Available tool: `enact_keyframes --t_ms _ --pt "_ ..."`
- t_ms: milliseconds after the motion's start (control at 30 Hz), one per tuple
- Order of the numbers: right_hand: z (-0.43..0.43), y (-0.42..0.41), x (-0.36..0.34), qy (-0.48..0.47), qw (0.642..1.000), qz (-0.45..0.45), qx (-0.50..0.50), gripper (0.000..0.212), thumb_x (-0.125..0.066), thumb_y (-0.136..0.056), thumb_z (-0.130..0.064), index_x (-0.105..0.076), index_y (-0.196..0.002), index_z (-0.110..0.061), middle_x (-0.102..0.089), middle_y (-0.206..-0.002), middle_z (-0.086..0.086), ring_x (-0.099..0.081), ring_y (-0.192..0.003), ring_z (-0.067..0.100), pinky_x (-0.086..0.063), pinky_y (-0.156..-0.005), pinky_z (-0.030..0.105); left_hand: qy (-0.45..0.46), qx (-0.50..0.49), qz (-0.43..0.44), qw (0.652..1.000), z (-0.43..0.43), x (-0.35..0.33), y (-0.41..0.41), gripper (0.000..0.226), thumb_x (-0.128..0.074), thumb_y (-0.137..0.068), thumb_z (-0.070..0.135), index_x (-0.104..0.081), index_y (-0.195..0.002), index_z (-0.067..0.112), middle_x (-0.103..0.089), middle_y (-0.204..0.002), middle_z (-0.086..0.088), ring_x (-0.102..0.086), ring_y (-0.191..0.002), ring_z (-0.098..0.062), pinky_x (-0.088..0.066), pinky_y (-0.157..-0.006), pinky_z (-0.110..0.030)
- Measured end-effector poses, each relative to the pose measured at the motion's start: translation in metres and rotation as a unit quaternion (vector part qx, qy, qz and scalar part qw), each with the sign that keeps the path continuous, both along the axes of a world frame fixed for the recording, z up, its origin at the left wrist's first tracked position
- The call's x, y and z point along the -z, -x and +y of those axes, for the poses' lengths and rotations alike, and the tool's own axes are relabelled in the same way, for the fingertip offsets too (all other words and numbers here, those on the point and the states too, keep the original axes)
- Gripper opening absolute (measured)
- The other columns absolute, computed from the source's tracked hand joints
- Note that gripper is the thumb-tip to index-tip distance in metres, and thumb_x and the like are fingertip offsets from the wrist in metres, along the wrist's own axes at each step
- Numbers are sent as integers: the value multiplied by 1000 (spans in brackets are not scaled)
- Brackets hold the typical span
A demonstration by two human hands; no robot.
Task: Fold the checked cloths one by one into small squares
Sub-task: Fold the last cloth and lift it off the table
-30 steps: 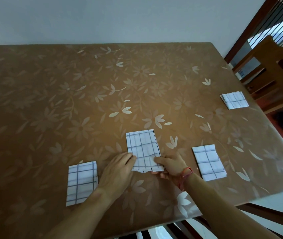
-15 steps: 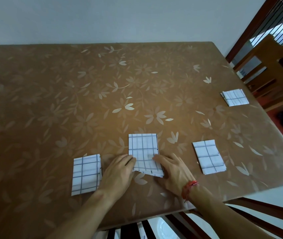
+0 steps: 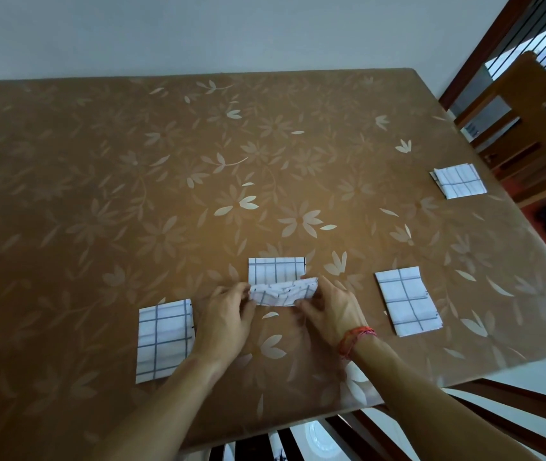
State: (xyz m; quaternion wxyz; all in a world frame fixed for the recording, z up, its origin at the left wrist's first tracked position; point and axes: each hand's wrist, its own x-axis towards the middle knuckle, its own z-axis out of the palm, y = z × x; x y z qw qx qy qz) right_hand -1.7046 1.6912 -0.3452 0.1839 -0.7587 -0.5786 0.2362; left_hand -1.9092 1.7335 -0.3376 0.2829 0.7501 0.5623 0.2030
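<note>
I am midway through the last fold on the middle checked cloth [image 3: 276, 270], which lies on the surface [image 3: 98, 194] straight ahead of me: my left hand [image 3: 228, 316] and right hand [image 3: 331, 306] each pinch a near corner, with the near edge lifted and rolled toward the far one. Next, I judge, the lifted edge must land square on the far edge and be pressed flat. Until then its long axis runs from me toward the wall.

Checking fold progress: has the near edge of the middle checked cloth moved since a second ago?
Yes. Both hands, left hand and right hand, have lifted the middle checked cloth's near edge toward its far edge, away from the table's near rim.
</note>
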Motion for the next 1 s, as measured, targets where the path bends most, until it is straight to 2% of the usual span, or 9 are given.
enact_keyframes --t_ms 167,300,433,600,700,767,867,933,1000 --pt "11 3 2 0 999 11 34 22 -67 -83 -37 -50 -88 -23 -56 -76 -12 -51 -77 13 -41 -66 27 -12 -9 36 999 18 7 -5 19 -66 -88 25 -68 -106 17 -67 -80 7 -55 -75 -12 -42 -72 -27" --pt "21 4 5 11 998 28 58 33 -64 -83 -40 -56 -110 -24 -66 -87 -8 -60 -81 15 -52 -70 32 -6 6 126 992 32 19 -3 21 -55 -88 38 -59 -103 23 -63 -75 8 -57 -77 -22 -49 -76 -41" --pt "28 6 3 32 998 4 51 48 -62 -87 -40 -46 -132 -30 -64 -95 -6 -60 -84 17 -50 -71 29 -30 43 174 983 36 26 -2 28 -56 -90 33 -57 -114 18 -67 -90 3 -59 -89 -25 -46 -88 -41" --pt "32 12 -4 63 995 -34 67 60 -61 -88 -39 -34 -140 -29 -41 -124 4 -61 -93 25 -50 -72 33 -89 63 181 977 31 22 -2 42 -53 -93 25 -48 -133 14 -59 -106 -1 -52 -96 -23 -47 -85 -40" --pt "34 22 -8 -35 994 -98 28 51 -60 -85 -32 -45 -132 -20 -42 -113 4 -55 -90 23 -48 -66 29 -121 105 167 973 32 22 -2 47 -44 -93 19 -45 -139 7 -52 -133 -5 -45 -124 -24 -47 -97 -41" --pt "38 32 -8 -122 984 -121 -37 47 -58 -85 -25 -51 -131 -16 -48 -119 8 -52 -102 25 -51 -81 36 -125 135 190 964 33 25 -1 53 -40 -94 17 -39 -145 5 -41 -150 -7 -33 -141 -22 -35 -111 -37" --pt "42 54 0 -107 974 -123 -160 53 -45 -94 -20 -36 -145 -10 -35 -151 12 -33 -139 28 -34 -110 38 -108 161 229 954 34 34 1 56 -33 -96 20 -31 -149 4 -28 -157 -10 -20 -147 -20 -12 -117 -31" --pt "44 62 13 -68 969 -113 -209 57 -29 -98 -24 -21 -152 -7 -18 -159 12 -12 -148 25 -20 -119 39 -96 176 242 949 35 38 3 57 -26 -96 24 -27 -150 4 -26 -157 -11 -17 -147 -19 -8 -117 -34" --pt "45 62 25 -50 968 -114 -219 58 -17 -98 -26 -17 -152 -4 -13 -160 11 -6 -149 23 -20 -119 42 -95 188 237 948 37 42 4 58 -21 -96 24 -24 -151 4 -21 -159 -9 -12 -148 -18 -7 -117 -35"
